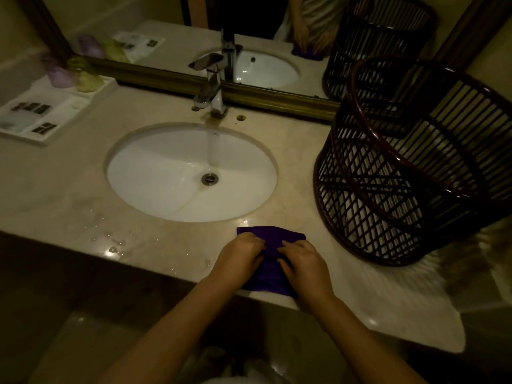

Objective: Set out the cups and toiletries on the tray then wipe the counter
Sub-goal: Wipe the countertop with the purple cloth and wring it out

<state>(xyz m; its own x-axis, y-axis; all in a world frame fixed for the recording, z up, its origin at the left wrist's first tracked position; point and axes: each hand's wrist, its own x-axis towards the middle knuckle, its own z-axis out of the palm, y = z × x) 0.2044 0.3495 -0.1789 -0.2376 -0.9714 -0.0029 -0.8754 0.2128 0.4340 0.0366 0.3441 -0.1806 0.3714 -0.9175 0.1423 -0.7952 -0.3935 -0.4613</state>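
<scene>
A purple cloth point(273, 239) lies on the beige counter point(69, 195) at its front edge, just below the sink. My left hand point(239, 254) and my right hand point(303, 263) both press on the cloth and pinch its fabric, fingers curled toward each other. At the far left stands a white tray point(86, 102). On it are a purple cup point(59, 74), a yellow-green cup point(86, 77) and flat white toiletry packets point(33, 113) with dark labels.
Water runs from the chrome tap point(213, 90) into the white oval sink point(155, 173). Water drops point(113, 241) lie on the counter at the front left. A dark slatted basket point(410, 167) stands tilted on the right. A gold-framed mirror point(277, 98) backs the counter.
</scene>
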